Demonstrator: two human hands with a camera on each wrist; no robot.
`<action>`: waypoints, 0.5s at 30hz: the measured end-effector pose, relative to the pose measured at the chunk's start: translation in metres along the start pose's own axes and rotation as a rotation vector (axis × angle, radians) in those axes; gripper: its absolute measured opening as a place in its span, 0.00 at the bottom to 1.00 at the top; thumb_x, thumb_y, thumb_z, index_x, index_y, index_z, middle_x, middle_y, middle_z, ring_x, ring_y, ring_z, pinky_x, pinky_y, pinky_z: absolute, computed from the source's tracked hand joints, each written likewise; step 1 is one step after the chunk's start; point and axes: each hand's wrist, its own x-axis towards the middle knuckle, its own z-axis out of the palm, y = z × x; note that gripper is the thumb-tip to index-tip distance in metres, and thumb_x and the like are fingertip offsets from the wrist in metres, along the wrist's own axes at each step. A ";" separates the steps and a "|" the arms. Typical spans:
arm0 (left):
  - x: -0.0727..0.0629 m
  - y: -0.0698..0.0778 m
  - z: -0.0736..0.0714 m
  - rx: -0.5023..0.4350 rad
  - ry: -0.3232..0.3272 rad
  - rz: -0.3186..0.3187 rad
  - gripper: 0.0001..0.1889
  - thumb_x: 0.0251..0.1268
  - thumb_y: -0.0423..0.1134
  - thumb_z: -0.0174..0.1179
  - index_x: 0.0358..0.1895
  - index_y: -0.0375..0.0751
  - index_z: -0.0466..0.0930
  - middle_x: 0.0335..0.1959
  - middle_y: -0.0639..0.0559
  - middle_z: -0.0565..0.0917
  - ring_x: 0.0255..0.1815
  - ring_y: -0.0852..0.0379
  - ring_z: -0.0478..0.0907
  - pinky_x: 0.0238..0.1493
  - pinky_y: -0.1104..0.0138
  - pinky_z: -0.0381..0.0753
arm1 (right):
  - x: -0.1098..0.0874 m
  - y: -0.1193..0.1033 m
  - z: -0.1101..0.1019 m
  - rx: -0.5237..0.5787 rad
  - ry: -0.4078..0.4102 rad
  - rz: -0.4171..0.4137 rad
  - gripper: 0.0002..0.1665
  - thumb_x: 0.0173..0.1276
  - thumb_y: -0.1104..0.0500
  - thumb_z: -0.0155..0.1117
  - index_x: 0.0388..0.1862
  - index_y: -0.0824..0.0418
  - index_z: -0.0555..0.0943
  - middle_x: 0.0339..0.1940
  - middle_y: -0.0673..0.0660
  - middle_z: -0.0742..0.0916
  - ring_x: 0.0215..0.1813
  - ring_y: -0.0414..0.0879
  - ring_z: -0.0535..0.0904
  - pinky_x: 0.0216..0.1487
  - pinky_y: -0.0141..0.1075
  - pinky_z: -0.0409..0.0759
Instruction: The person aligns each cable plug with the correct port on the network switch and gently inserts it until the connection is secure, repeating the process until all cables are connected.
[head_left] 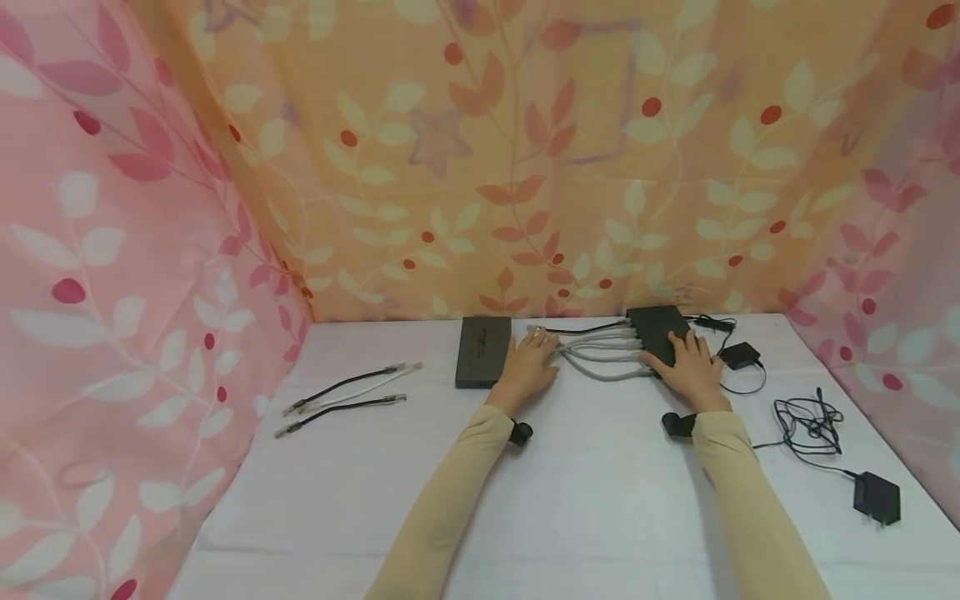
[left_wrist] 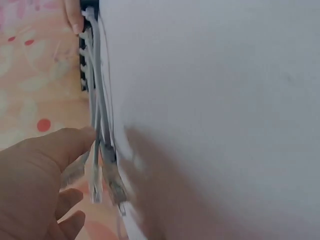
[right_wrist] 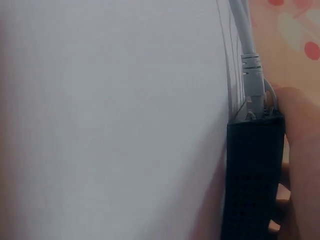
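My right hand [head_left: 686, 367] rests on a black network switch [head_left: 654, 323], fingers spread over its top and thumb by the port side. Several grey network cables [head_left: 607, 354] and a black one [head_left: 585, 330] run left from its ports. In the right wrist view a grey plug [right_wrist: 253, 75] sits in a port of the switch [right_wrist: 255, 165]. My left hand [head_left: 528, 367] is at the cables' loose ends, beside a second, dark grey switch [head_left: 480, 346]. In the left wrist view its thumb touches the cables, and clear plugs [left_wrist: 95, 187] stick out past it.
Three loose network cables, two black [head_left: 341, 390] and one white [head_left: 367, 390], lie at the left. At the right are a power adapter [head_left: 741, 356], a coiled black cord [head_left: 810, 425] and another adapter [head_left: 876, 497]. Floral curtains [head_left: 420, 208] border the white table [head_left: 585, 517].
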 end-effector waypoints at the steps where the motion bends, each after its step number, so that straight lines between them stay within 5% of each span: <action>1: -0.002 -0.003 0.000 -0.001 0.007 -0.001 0.31 0.61 0.51 0.59 0.68 0.55 0.63 0.70 0.49 0.62 0.73 0.49 0.53 0.68 0.44 0.49 | -0.001 0.000 -0.001 -0.009 -0.009 0.003 0.55 0.62 0.26 0.42 0.73 0.65 0.50 0.71 0.76 0.48 0.70 0.73 0.39 0.57 0.73 0.36; 9: -0.018 -0.027 -0.006 0.029 0.047 -0.060 0.32 0.58 0.54 0.61 0.67 0.56 0.64 0.69 0.49 0.64 0.73 0.48 0.53 0.67 0.41 0.47 | -0.011 -0.009 -0.012 -0.047 -0.071 0.032 0.56 0.63 0.26 0.40 0.71 0.68 0.51 0.68 0.79 0.51 0.67 0.76 0.42 0.59 0.72 0.37; 15: -0.027 -0.043 -0.012 -0.036 0.043 -0.278 0.43 0.56 0.56 0.62 0.72 0.49 0.52 0.72 0.41 0.55 0.74 0.39 0.44 0.66 0.39 0.45 | -0.023 -0.008 -0.024 -0.049 -0.120 0.014 0.53 0.64 0.28 0.43 0.69 0.70 0.55 0.67 0.82 0.53 0.66 0.77 0.47 0.60 0.70 0.43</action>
